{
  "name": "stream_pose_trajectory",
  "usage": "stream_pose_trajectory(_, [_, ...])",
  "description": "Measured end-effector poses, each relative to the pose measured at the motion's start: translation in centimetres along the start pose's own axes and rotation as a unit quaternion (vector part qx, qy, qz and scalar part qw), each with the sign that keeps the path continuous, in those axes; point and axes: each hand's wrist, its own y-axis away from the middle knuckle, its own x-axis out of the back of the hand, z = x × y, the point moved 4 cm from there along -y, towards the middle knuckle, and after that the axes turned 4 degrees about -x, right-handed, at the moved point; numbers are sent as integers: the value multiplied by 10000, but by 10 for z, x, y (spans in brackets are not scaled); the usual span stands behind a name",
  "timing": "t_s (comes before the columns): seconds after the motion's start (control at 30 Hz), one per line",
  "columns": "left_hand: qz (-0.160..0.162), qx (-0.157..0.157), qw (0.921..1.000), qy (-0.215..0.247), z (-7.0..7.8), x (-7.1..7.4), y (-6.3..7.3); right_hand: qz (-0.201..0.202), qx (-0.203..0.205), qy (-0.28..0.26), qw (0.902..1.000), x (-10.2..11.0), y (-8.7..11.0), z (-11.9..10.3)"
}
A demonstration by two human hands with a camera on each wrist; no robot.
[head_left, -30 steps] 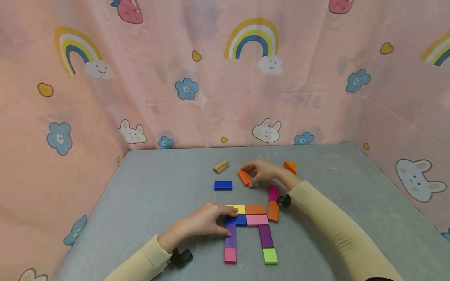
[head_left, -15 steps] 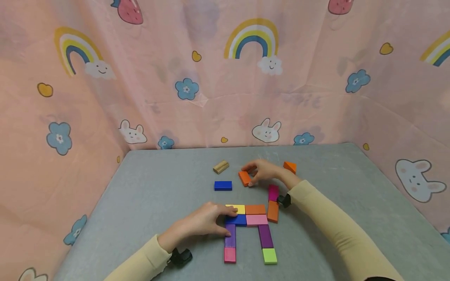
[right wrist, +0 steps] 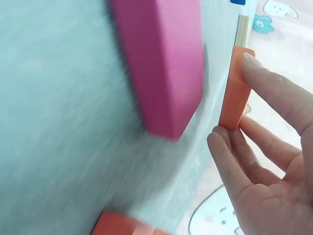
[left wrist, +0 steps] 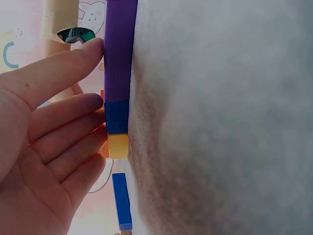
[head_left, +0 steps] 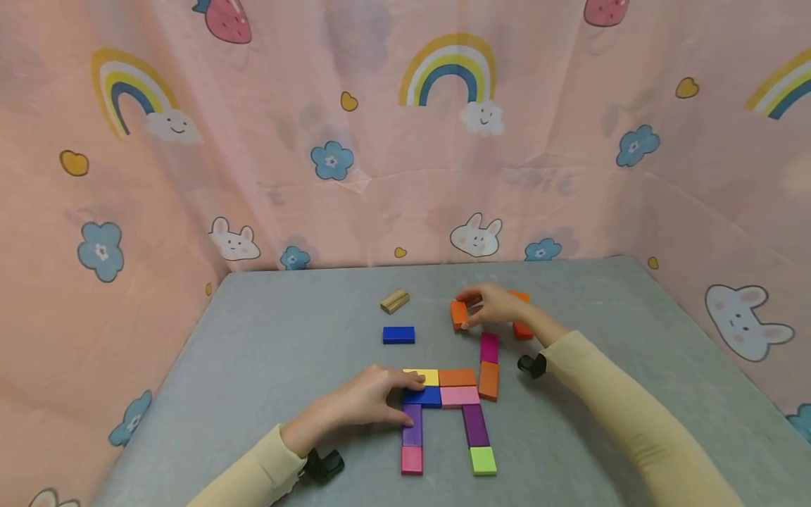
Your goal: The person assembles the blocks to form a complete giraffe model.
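Observation:
My right hand pinches an orange block at the back of the table. In the right wrist view, the thumb lies on one end of this orange block and fingertips on the other. My left hand rests on the block figure, fingers over the yellow block and the blue block. Its thumb touches the purple block. Along the left wrist view's left side, the left hand has loosely extended fingers. Magenta and orange blocks form the figure's upper right part.
A loose blue block and a wooden-coloured block lie behind the figure. Partly behind the right hand and wrist are an orange piece and a red piece. Pink and green blocks end the two legs.
My right hand has moved to the right with the orange block, which has turned more upright in the view. A red piece now shows under the right wrist. The left hand stays in place.

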Motion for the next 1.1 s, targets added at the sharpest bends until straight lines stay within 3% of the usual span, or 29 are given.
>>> stream_pose_trajectory(0.5, [68,-21,10000,-66,2,0,0,463,-75,281,9985,16,36,29])
stream_pose_trajectory(1.1, [139,-104,9998,-91,4,1,1,579,-240,549,9965,13,38,38])
